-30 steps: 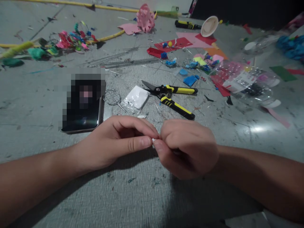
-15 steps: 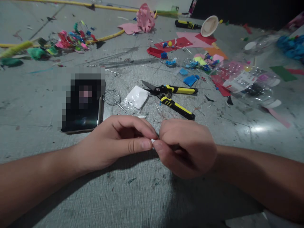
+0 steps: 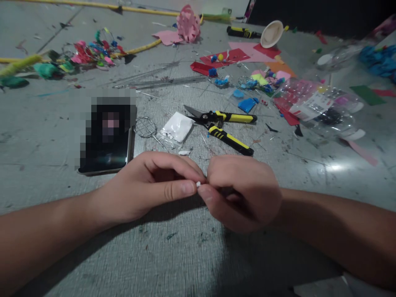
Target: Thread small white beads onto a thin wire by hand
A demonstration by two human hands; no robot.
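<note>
A tiny white lump [image 3: 198,184], perhaps soft clay, is pinched between the fingertips of both hands. My left hand [image 3: 154,181] comes from the left, thumb and forefinger closed on it. From the other side my right hand [image 3: 246,192] meets it, thumb and curled fingers closed against the same lump. Most of my right fingers are hidden behind the fist. Just beyond the hands lie a small white scrap [image 3: 184,153], a clear packet with a white block [image 3: 177,127] inside, and yellow-and-black pruning shears [image 3: 230,134] with their handles spread. A small wire racket shape [image 3: 145,127] lies left of the packet.
A phone [image 3: 105,156] lies at the left. Behind are thin wires [image 3: 161,80], coloured clay pieces [image 3: 93,53], a pink paper flower [image 3: 188,24], red paper [image 3: 229,57] and a paper cup [image 3: 271,34]. A clear plastic bottle [image 3: 335,119] lies at the right.
The hands hold nearly the same pose; the fingertips have shifted slightly, and the white lump shows a little more. The view has moved a touch.
</note>
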